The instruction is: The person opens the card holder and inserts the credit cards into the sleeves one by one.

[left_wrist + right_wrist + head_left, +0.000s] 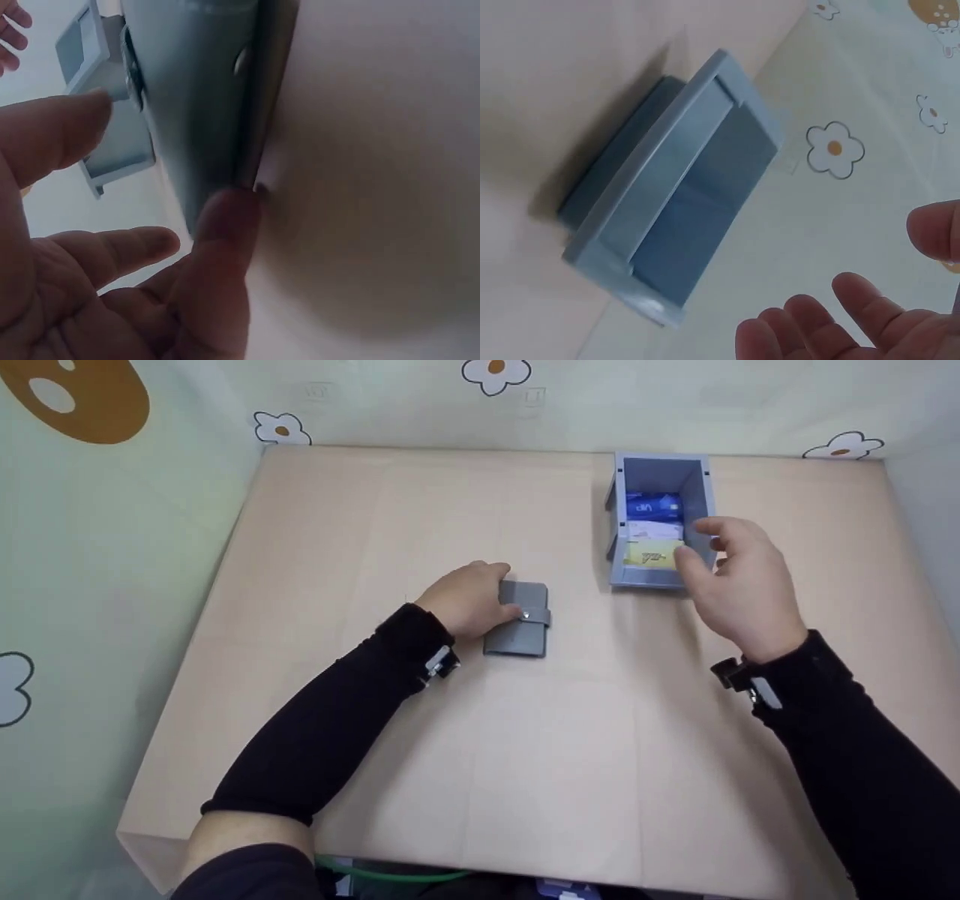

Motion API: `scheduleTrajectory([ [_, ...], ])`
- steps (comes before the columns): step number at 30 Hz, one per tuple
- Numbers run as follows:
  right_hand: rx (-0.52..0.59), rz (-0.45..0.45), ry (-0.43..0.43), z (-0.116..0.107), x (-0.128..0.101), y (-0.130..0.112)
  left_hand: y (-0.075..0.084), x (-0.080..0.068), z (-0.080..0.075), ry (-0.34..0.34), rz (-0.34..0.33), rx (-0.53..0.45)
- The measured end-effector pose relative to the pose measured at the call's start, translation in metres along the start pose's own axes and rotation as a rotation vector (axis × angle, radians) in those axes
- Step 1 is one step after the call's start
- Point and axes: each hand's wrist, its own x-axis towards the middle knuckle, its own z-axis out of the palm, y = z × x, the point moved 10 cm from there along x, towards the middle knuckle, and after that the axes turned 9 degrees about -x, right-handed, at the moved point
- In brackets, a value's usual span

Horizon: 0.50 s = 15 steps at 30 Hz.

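A grey snap-strap wallet or notebook case (pixel 517 637) lies flat on the table. My left hand (pixel 472 598) is at its left side, the thumb over the cover close to the snap and the index finger by the far left corner. The left wrist view shows a fingertip (pixel 229 214) against the case's edge, with the other fingers spread. Over the right rim of a grey plastic bin (pixel 616 559), my right hand (pixel 746 577) hovers with thumb and fingers apart, holding nothing. Inside sit a blue packet (pixel 655 506), a pale pink one (pixel 654 530) and a yellow one (pixel 651 553).
The table (pixel 420 765) has a beige cover, and its back edge meets a pale wall (pixel 390 405) printed with flowers. Another wall (pixel 90 547) stands beyond the left edge. A green cable (pixel 405 876) runs below the front edge.
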Motion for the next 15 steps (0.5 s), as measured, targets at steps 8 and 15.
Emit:
scheduleTrajectory([
  [8,-0.001,-0.144,-0.112,0.041,-0.017,-0.041,0.018,0.008,0.017,0.013,0.045,0.012],
  [15,-0.177,-0.246,-0.327,0.093,-0.023,-0.062,0.038,0.013,0.03,0.033,0.095,-0.006],
])
